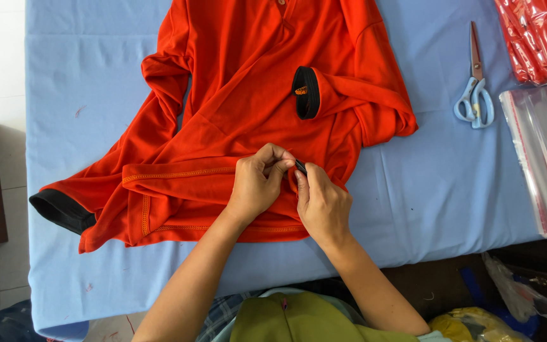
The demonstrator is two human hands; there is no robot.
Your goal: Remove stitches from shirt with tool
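An orange long-sleeved shirt (248,82) with black cuffs lies spread on a light blue table cover (438,183). My left hand (257,180) pinches the shirt fabric near the hem, fingers closed on it. My right hand (321,202) sits right beside it, thumb and fingers closed on a small dark tool (301,166) held against the same spot of fabric. One black cuff (305,93) rests folded on the shirt's chest; the other black cuff (61,209) lies at the left edge.
Scissors with pale blue handles (474,88) lie at the right on the table cover. Clear plastic bags (542,158) are stacked at the right edge, with packed red items (539,35) above them. Bags sit on the floor at lower right.
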